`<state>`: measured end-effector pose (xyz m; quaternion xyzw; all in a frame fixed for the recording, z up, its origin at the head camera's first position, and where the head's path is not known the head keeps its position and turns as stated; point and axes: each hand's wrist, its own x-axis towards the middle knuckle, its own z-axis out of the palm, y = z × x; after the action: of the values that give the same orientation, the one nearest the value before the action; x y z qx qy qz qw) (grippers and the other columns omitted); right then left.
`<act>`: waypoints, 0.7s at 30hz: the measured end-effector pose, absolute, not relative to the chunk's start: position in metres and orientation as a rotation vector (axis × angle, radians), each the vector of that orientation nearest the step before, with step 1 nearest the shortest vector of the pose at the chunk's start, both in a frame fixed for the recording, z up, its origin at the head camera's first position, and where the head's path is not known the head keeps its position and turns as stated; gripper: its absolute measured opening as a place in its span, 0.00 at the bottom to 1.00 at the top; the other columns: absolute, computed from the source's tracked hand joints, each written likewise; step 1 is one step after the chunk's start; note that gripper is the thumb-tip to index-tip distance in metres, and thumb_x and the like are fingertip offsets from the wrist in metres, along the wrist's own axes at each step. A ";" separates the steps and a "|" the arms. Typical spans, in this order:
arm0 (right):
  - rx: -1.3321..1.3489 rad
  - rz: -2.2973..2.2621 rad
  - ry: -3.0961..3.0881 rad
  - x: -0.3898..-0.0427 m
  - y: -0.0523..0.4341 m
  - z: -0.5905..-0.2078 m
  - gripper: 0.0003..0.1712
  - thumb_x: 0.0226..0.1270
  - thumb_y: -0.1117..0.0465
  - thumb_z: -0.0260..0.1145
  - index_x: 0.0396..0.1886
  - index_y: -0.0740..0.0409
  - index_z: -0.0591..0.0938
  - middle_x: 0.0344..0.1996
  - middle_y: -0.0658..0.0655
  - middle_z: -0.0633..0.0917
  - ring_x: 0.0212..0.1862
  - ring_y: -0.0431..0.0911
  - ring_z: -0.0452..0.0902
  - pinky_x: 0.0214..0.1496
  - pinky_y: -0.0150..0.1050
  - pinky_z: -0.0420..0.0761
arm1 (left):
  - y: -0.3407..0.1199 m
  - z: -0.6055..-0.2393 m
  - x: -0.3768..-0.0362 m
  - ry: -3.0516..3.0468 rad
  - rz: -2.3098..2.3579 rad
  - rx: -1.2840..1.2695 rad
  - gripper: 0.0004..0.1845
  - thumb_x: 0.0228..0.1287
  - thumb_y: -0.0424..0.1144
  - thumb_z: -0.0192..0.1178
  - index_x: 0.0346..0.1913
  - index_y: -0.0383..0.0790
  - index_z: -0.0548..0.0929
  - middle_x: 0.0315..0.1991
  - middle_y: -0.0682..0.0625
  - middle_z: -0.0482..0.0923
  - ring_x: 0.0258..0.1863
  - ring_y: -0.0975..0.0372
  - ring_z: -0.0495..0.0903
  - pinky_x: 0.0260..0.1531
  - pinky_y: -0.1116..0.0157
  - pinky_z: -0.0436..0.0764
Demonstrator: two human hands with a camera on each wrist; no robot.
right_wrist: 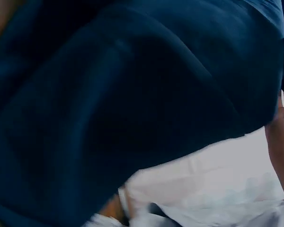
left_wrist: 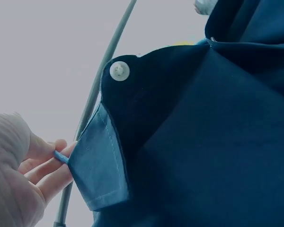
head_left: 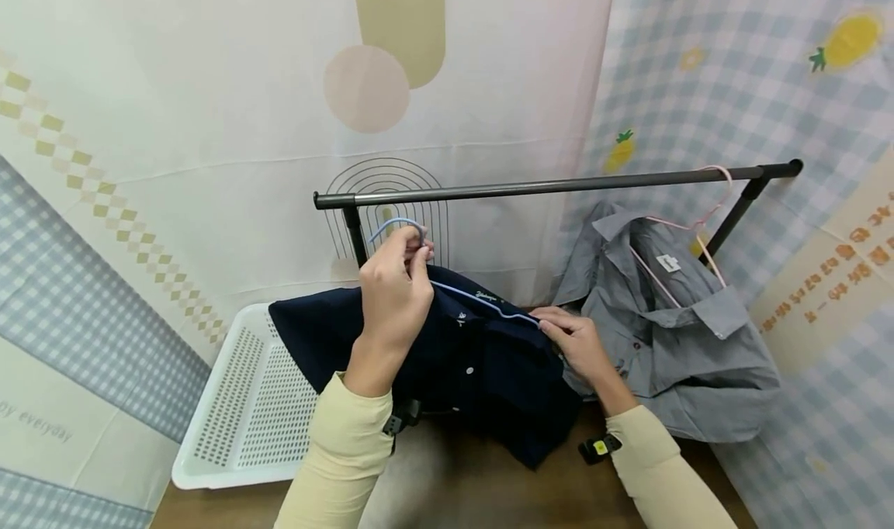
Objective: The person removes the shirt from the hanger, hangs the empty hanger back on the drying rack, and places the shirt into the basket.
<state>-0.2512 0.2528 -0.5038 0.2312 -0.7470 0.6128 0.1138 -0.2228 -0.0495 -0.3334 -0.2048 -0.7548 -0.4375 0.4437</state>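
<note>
My left hand (head_left: pixel 400 281) pinches a light blue clothes hanger (head_left: pixel 457 290) near the base of its hook, just below the rack's rail. A navy button-up shirt (head_left: pixel 482 366) hangs on this hanger, its collar and white buttons showing. At the hanger's right end my right hand (head_left: pixel 574 341) pinches the hanger and the shirt's edge between thumb and fingers. The left wrist view shows the shirt collar (left_wrist: pixel 100 165) beside the left hand (left_wrist: pixel 19 170). Navy cloth (right_wrist: pixel 146 104) fills most of the right wrist view, with only part of the right hand (right_wrist: pixel 281 142) at the edge.
A black clothes rail (head_left: pixel 517 190) runs across, behind the hands. On its right end a grey shirt (head_left: pixel 670 358) hangs from a pink hanger (head_left: pixel 722 191). A white perforated basket (head_left: pixel 244 405) stands at left on a brown surface (head_left: pixel 531 498). Patterned cloths cover the walls.
</note>
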 end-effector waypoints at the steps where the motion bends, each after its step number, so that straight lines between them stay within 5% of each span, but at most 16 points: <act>1: 0.658 1.848 -2.171 -0.251 0.251 -0.508 0.12 0.76 0.72 0.61 0.49 0.75 0.87 0.50 0.51 0.88 0.43 0.34 0.82 0.37 0.26 0.80 | -0.049 -0.333 -0.224 -1.882 -1.073 -0.506 0.05 0.68 0.21 0.61 0.44 0.25 0.83 0.38 0.38 0.87 0.36 0.54 0.90 0.38 0.63 0.88; 9: 0.680 2.318 -1.948 -0.247 0.244 -0.524 0.14 0.79 0.70 0.59 0.54 0.73 0.85 0.54 0.47 0.86 0.57 0.38 0.82 0.56 0.30 0.83 | -0.050 -0.334 -0.230 -1.943 -1.088 -0.449 0.06 0.68 0.20 0.61 0.46 0.25 0.83 0.39 0.36 0.87 0.35 0.53 0.90 0.39 0.64 0.88; 21: 0.787 2.557 -1.731 -0.249 0.235 -0.536 0.19 0.80 0.72 0.54 0.55 0.55 0.88 0.58 0.48 0.84 0.62 0.38 0.79 0.62 0.30 0.80 | -0.054 -0.334 -0.232 -1.952 -1.115 -0.425 0.06 0.69 0.20 0.61 0.45 0.25 0.82 0.39 0.36 0.87 0.35 0.52 0.90 0.39 0.64 0.88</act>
<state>-0.2493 0.2347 -0.5357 0.2469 -0.5431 0.8022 -0.0227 -0.2321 -0.0538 -0.3335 -0.1691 -0.7768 -0.4434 0.4140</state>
